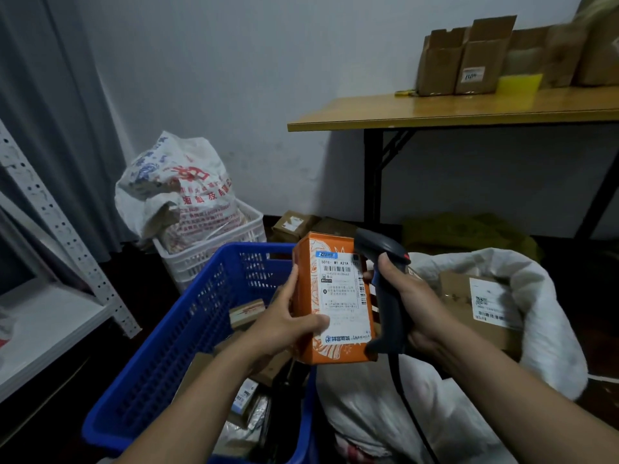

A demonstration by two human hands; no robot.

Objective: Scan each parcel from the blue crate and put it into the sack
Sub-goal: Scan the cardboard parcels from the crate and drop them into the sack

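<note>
My left hand (284,321) grips an orange box parcel (331,349) upright over the blue crate (174,333), its white shipping label facing me. My right hand (412,303) grips the handle of a dark handheld scanner (385,249), whose head sits right beside the parcel's upper right corner. Several more parcels (248,313) lie inside the crate. The white sack (542,316) stands open to the right with a labelled cardboard box (482,306) in its mouth.
A white basket (214,252) holding a printed sack (181,192) stands behind the crate. A wooden table (469,112) with cardboard boxes (462,58) is at the back right, more boxes on the floor beneath. A white metal shelf (50,316) stands at left.
</note>
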